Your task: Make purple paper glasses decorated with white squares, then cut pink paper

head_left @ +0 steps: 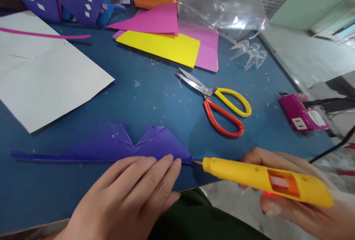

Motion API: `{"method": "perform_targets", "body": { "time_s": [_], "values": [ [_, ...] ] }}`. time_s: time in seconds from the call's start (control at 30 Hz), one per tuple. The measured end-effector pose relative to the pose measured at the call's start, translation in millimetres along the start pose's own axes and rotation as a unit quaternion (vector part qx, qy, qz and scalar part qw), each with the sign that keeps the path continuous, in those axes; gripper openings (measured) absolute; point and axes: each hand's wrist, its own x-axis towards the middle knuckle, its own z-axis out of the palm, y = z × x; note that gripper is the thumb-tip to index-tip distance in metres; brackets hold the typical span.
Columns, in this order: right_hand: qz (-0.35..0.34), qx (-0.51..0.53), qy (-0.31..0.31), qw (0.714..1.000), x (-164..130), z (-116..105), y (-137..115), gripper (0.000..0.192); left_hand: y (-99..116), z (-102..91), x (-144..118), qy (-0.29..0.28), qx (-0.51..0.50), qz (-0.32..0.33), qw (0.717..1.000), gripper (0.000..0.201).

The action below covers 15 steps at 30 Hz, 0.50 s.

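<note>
A folded purple paper piece [102,145] lies along the front of the table, with a notch in its upper edge and a long thin strip reaching left. My left hand [130,192] has its fingers close together, holding the lower edge of this paper down; its thumb is partly hidden. In my right hand [294,181] is a yellow glue gun [244,175], pointing left, with a window in its side and a red glow beneath. Its metal tip meets or nearly meets the paper's right end. Scissors [204,90] with yellow and red handles lie partly opened beyond my hands.
White paper [52,81] with a pink strip [69,37] covers the left side. Yellow paper [161,47] and pink sheets [155,20] lie at the back, near clear plastic packaging [222,10]. A magenta power socket box [303,112] with a cable sits right. Purple paper shapes [74,1] stand back left.
</note>
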Motion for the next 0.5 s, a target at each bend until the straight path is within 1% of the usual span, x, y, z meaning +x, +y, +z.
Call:
{"method": "perform_targets", "body": {
  "time_s": [0.03,0.07,0.13,0.2,0.3,0.5],
  "values": [
    [0.007,0.045,-0.039,0.998,0.2,-0.5,-1.0,0.024,-0.1,0.1,-0.5,0.000,-0.004,0.000,1.000,0.027],
    [0.014,0.077,-0.059,0.995,0.4,-1.0,-2.0,0.020,-0.1,0.1,-1.0,0.000,-0.008,0.000,1.000,0.026],
    [0.017,0.091,-0.054,0.994,1.2,-2.2,-3.7,0.017,0.1,-0.2,-1.9,0.000,-0.015,-0.001,1.000,0.026],
    [0.005,0.086,-0.045,0.995,2.7,-3.2,-5.5,0.014,0.4,-0.5,-2.6,-0.002,-0.017,-0.003,1.000,0.026],
    [-0.016,0.068,-0.036,0.997,5.8,-4.2,-8.1,0.016,0.8,-0.7,-2.9,-0.002,-0.017,-0.006,1.000,0.026],
    [-0.029,0.023,-0.026,0.999,8.2,-5.2,-9.8,0.019,-0.2,0.2,-2.5,-0.003,-0.016,-0.006,1.000,0.026]
  ]
}}
